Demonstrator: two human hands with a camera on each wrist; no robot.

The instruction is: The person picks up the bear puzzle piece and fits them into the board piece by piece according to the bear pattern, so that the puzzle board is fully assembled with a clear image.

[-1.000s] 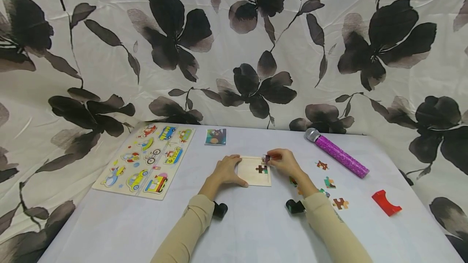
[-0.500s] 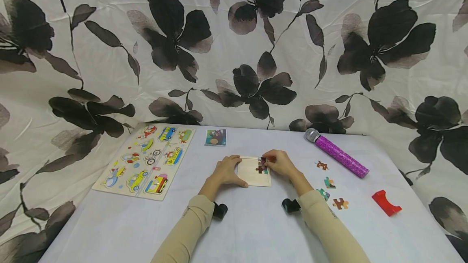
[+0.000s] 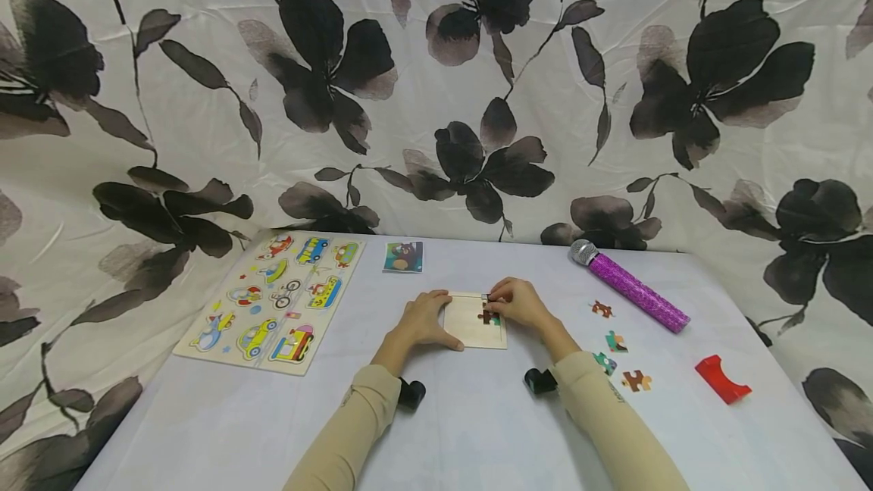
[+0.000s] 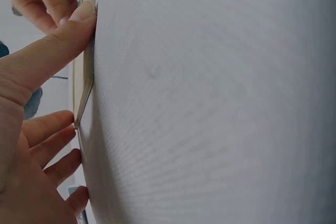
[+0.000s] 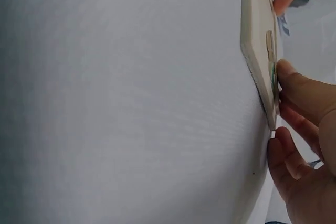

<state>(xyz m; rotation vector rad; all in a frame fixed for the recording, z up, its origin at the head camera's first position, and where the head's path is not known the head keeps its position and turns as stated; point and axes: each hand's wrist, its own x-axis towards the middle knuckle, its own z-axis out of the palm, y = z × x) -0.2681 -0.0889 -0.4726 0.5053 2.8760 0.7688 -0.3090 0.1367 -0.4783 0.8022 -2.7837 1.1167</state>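
A small square wooden puzzle tray (image 3: 466, 324) lies on the white table, with dark brown and green jigsaw pieces (image 3: 487, 318) at its right side. My left hand (image 3: 421, 319) holds the tray at its left side, thumb on the near edge (image 4: 89, 40) and fingers by the far corner. At the tray's upper right corner my right hand (image 3: 521, 301) pinches a jigsaw piece, mostly hidden by the fingers. In the right wrist view, the right thumb (image 5: 294, 82) presses over the tray's edge, and its lower fingers rest beside the tray on the cloth.
Several loose jigsaw pieces (image 3: 636, 380) lie right of the right forearm. Beyond them are a glittery purple microphone (image 3: 637, 292) and a red curved block (image 3: 721, 379). A vehicle puzzle board (image 3: 273, 301) lies at left, and a bear picture card (image 3: 404, 257) at the back.
My right hand has shifted slightly left with its piece, from the tray's right edge onto its upper right corner. The left hand and tray have stayed in place.
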